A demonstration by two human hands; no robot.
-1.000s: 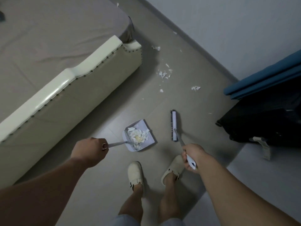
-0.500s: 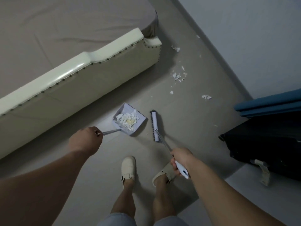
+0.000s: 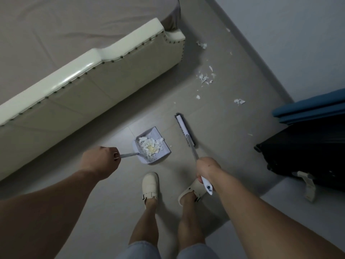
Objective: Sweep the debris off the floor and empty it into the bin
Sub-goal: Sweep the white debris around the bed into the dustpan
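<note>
- Left hand (image 3: 101,161): fingers curled tight round the thin metal handle of the dustpan (image 3: 152,146); firm grasp.
- Dustpan: pale lilac, on or just above the grey tiled floor (image 3: 233,146), ahead of the person's feet; contact with the floor cannot be told. A heap of white and yellowish paper scraps (image 3: 150,146) lies in the pan, against its comb-toothed rear edge.
- Right hand (image 3: 207,169): fingers wrapped round the broom (image 3: 184,130) handle; the white handle end with a blue dot sticks out below the fist.
- Broom: head is white on top with dark bristles, set on the floor just to the right of the dustpan, apart from it, long axis pointing away from the person.
- Loose debris (image 3: 204,78): small white scraps scattered on the floor beyond the broom head, near the wall; one larger scrap (image 3: 239,101) lies apart to the right, another (image 3: 202,44) further back.
- Bed (image 3: 93,60): cream studded footboard and grey sheet, occupying the left side.
- Black suitcase (image 3: 308,152) with a blue item (image 3: 309,107) above it stands at the right edge.
- Person wears cream clogs (image 3: 150,186).
- Bin: not identifiable in view.
</note>
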